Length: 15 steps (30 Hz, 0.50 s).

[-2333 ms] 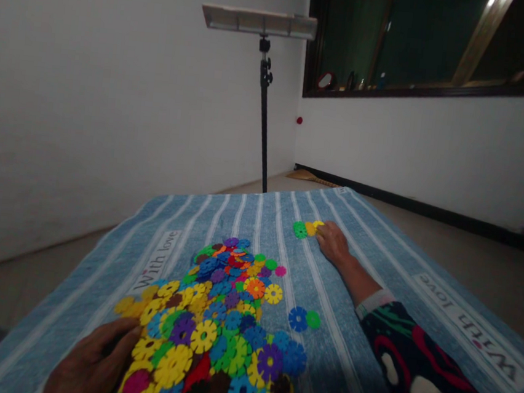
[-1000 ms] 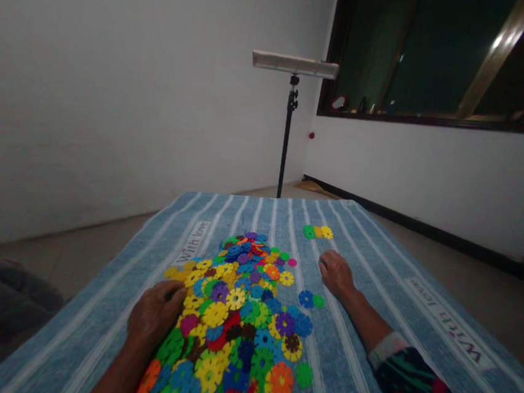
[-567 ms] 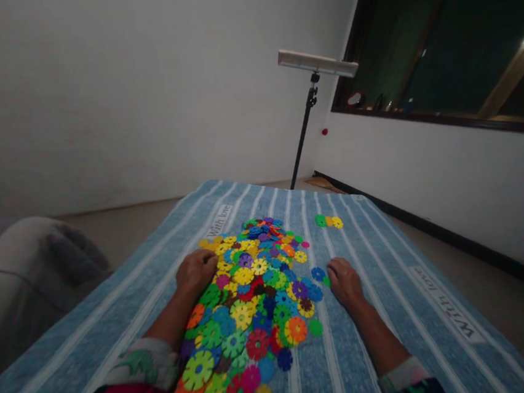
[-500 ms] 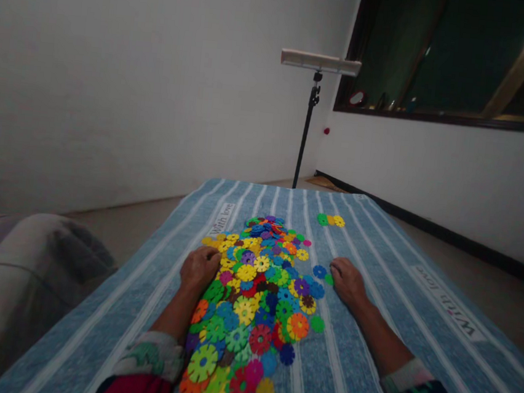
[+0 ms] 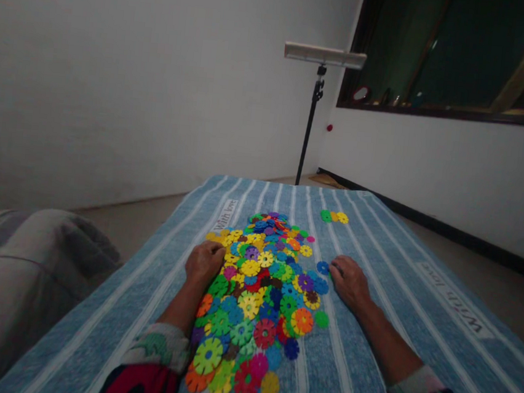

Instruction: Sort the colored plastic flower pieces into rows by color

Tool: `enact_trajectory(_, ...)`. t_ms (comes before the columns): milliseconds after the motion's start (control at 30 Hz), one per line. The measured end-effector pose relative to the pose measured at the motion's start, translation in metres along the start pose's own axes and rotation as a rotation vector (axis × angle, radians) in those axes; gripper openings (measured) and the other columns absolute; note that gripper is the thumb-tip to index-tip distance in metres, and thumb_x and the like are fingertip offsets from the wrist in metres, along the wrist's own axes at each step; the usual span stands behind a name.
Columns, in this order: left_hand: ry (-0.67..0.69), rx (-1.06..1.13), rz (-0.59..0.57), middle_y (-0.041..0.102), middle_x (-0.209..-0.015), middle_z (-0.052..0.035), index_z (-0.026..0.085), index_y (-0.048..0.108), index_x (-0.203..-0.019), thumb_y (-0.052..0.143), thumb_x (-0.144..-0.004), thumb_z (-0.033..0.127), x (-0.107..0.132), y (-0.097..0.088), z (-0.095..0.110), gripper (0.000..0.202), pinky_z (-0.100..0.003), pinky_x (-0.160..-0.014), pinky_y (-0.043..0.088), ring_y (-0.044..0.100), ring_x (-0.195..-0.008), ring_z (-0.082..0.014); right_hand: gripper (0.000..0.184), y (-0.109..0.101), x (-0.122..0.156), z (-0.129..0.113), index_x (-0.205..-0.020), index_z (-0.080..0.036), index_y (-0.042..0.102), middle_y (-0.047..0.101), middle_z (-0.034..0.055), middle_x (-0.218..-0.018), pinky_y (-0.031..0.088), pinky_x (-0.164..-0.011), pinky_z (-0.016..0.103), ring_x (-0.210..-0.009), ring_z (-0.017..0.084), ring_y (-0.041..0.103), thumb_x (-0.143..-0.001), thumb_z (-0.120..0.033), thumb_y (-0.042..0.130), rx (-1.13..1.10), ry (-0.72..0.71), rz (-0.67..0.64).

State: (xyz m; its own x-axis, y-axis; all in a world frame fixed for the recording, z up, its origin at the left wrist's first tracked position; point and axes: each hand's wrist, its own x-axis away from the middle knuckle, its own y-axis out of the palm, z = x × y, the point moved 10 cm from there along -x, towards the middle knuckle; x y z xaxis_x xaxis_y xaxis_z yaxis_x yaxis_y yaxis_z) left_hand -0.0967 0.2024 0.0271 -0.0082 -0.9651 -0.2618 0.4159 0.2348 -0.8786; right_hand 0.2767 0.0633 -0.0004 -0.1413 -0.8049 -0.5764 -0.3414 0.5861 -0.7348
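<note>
A heap of flat, notched plastic discs in many colours (image 5: 259, 295) lies on a blue striped cloth (image 5: 390, 258). My left hand (image 5: 204, 262) rests on the heap's left edge, its fingers curled onto yellow discs. To the right of the heap, my right hand (image 5: 350, 283) has its fingers bent down onto the cloth beside a loose blue disc (image 5: 323, 267). What lies under those fingertips is hidden. Farther back, a short row of a green, an orange and a yellow disc (image 5: 334, 216) lies apart from the heap.
A light bar on a black stand (image 5: 315, 103) rises beyond the cloth's far edge, near the wall corner. A grey rolled blanket (image 5: 13, 277) lies at the left. A dark window (image 5: 442, 53) fills the upper right, and "With love" is printed on the cloth.
My right hand left the short row of discs and came back to the heap's right edge beside the blue disc, covering the green disc there. My head tipped down, showing more heap.
</note>
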Motion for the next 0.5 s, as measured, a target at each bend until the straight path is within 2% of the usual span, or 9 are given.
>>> enact_trajectory(100, 0.004, 0.0, 0.003, 0.074, -0.103, -0.0041, 0.021, 0.075, -0.089, 0.043, -0.08, 0.034, 0.0, -0.001, 0.0, 0.036, -0.026, -0.075, 0.048, 0.066, -0.095, -0.02, 0.025, 0.009, -0.013, -0.01, -0.095, -0.018, 0.07, 0.065, 0.0131, -0.113, 0.042, -0.095, 0.037, -0.107, 0.024, 0.058, -0.092, -0.033, 0.05, 0.011, 0.001, -0.012)
enact_trajectory(200, 0.021, 0.007, 0.014, 0.075, -0.102, -0.0036, 0.022, 0.075, -0.086, 0.043, -0.079, 0.034, -0.001, -0.003, 0.001, 0.035, -0.026, -0.075, 0.048, 0.066, -0.094, -0.0199, 0.025, 0.024, -0.034, -0.025, -0.1, -0.018, 0.069, 0.062, 0.0132, -0.12, 0.039, -0.097, 0.037, -0.113, 0.025, 0.054, -0.09, -0.034, 0.053, 0.06, -0.004, -0.09)
enact_trajectory(367, 0.018, 0.01, -0.017, 0.074, -0.104, -0.0045, 0.022, 0.075, -0.087, 0.043, -0.079, 0.038, -0.006, -0.001, -0.005, 0.037, -0.028, -0.075, 0.049, 0.067, -0.096, -0.022, 0.028, 0.051, -0.058, -0.043, -0.092, -0.017, 0.068, 0.063, 0.0123, -0.108, 0.037, -0.09, 0.036, -0.106, 0.025, 0.052, -0.088, -0.043, 0.057, 0.178, 0.002, -0.275)
enact_trajectory(500, 0.019, 0.028, -0.008, 0.075, -0.106, -0.0049, 0.023, 0.075, -0.088, 0.043, -0.078, 0.04, -0.01, -0.001, -0.01, 0.039, -0.029, -0.075, 0.05, 0.067, -0.096, -0.0233, 0.017, 0.059, -0.063, -0.046, -0.083, -0.019, 0.065, 0.063, 0.0085, -0.101, 0.036, -0.086, 0.034, -0.102, 0.023, 0.051, -0.084, -0.036, 0.063, 0.113, -0.016, -0.308)
